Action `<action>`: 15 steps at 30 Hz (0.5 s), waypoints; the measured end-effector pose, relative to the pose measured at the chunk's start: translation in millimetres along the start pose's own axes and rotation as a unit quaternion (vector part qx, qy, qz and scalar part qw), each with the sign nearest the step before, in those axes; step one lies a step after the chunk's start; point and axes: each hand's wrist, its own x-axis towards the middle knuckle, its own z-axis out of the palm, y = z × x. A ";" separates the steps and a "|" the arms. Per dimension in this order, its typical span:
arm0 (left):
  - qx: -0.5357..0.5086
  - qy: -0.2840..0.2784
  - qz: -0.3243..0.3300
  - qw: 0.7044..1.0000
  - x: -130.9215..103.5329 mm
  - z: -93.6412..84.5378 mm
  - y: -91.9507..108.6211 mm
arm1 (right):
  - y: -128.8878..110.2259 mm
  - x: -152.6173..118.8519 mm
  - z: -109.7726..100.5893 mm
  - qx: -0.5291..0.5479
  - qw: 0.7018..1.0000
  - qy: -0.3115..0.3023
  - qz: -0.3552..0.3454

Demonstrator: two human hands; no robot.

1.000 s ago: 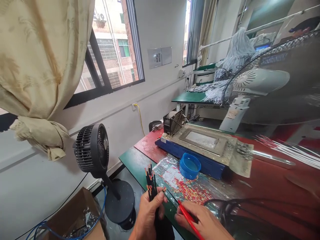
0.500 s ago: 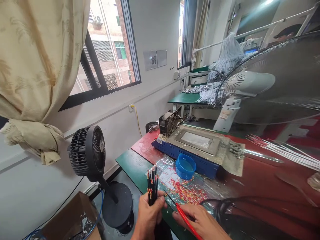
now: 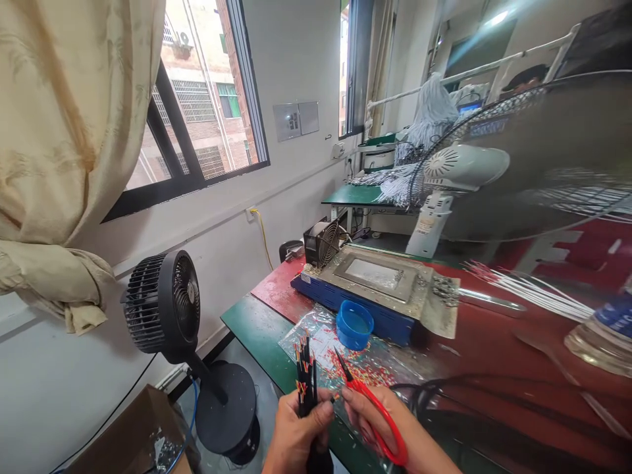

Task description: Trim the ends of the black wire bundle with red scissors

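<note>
My left hand [image 3: 301, 428] is closed around a bundle of black cables [image 3: 307, 378], their ends upright and showing short red and yellow inner wires. One separate cable end [image 3: 336, 397] sticks out to the right from between its thumb and fingers. In my right hand [image 3: 380, 421] is a pair of scissors [image 3: 363, 388] with red handles, the dark blades together and pointing up and away. The right fingertips are close to that single cable end; whether they touch it I cannot tell. Beyond both hands, red and yellow wire scraps [image 3: 365, 372] lie on a clear plastic sheet [image 3: 301, 332].
Behind the scraps stand a blue round container [image 3: 354, 325] and a blue solder-pot-like machine [image 3: 365, 289]. Black cable coils [image 3: 444, 395] lie to the right, near white wires [image 3: 533, 289] and a bottle [image 3: 602, 336]. A black fan [image 3: 168, 306] stands left; a white fan [image 3: 457, 168] is at right.
The scissors have turned upward, their blades now left of the right thumb's line and clear of the single cable end. The head view has shifted slightly to the right.
</note>
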 end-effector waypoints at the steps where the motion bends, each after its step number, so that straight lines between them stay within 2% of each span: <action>1: 0.002 -0.009 -0.001 1.000 -1.0 0.8 -1.4 | -3.5 -2.3 1.2 0.027 1.000 -0.005 0.002; 6: 0.026 -0.040 0.009 0.999 -4.2 2.8 -4.2 | -9.8 -8.2 4.1 0.059 0.998 -0.023 0.022; 12: 0.022 0.021 0.042 0.999 -11.5 11.5 0.7 | -3.9 -6.8 8.1 0.017 0.999 -0.023 0.030; 15: 0.010 0.024 0.029 0.999 -12.2 13.0 0.7 | -10.1 -11.9 9.4 0.067 0.997 -0.012 0.029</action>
